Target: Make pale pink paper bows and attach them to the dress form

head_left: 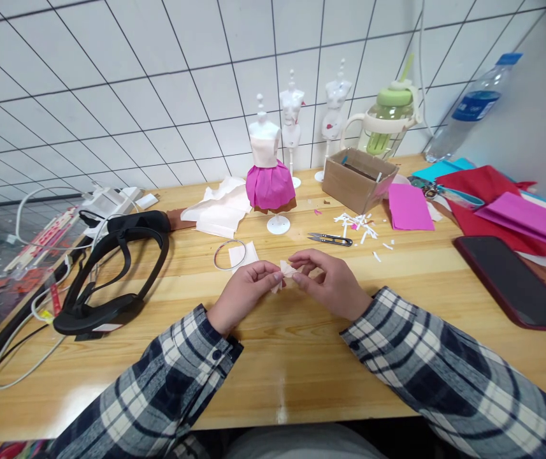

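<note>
the left hand (pixel 248 290) and the right hand (pixel 329 280) pinch a pale-pink scrap (pixel 287 269) between them, near black thread snips (pixel 332 240).

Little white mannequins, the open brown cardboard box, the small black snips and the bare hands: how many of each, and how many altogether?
Little white mannequins: 3
Open brown cardboard box: 1
Small black snips: 1
Bare left hand and right hand: 2
Total: 7

The pale scrap (pixel 287 269) looks like thin matt paper, the tabletop (pixel 273 376) smooth, glossy grained wood, the box (pixel 349 187) matt cardboard, the water bottle (pixel 466 120) clear shiny plastic, and the plaid sleeves (pixel 167 376) woven cloth.
</note>
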### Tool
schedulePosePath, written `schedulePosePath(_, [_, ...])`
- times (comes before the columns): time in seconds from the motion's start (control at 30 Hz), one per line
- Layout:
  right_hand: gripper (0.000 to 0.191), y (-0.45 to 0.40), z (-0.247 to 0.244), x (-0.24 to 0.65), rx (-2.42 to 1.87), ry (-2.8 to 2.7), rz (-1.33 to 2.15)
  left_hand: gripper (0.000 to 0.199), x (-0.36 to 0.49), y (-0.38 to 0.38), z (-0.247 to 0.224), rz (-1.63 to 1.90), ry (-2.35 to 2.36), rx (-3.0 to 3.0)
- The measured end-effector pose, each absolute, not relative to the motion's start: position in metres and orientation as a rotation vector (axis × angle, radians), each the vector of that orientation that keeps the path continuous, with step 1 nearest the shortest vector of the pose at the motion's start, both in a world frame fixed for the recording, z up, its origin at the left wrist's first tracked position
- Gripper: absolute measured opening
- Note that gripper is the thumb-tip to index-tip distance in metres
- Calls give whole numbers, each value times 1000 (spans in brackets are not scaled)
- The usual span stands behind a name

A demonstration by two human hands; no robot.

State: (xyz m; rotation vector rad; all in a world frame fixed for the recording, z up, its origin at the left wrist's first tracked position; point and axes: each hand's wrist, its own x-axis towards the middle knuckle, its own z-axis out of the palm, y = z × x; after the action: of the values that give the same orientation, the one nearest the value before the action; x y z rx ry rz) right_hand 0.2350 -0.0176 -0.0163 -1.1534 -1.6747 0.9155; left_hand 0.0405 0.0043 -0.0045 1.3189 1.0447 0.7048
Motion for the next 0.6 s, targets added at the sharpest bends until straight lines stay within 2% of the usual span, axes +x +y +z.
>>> schedulePosePath(0.1, [31, -17, -17, 235, -1156, -1670, 945, 27, 40, 5, -6, 695, 1050, 1325])
schedulePosePath(0.27, [58, -18, -14, 237, -1086, -1867, 783, 30, 39, 4, -5, 655, 1075, 1352])
schedulePosePath(0.33, [60, -18, -13, 238, -1066, -1970, 703, 31, 39, 3, -3, 635, 1085, 1389])
schedulePosePath(0.5, [25, -15, -13, 240, -999, -2076, 756, 32, 39, 2, 0, 559, 1070, 1488])
schedulePosePath(0.6, [14, -13, -13, 243, -1030, -2039, 732, 31, 38, 3, 1, 554, 1057, 1487])
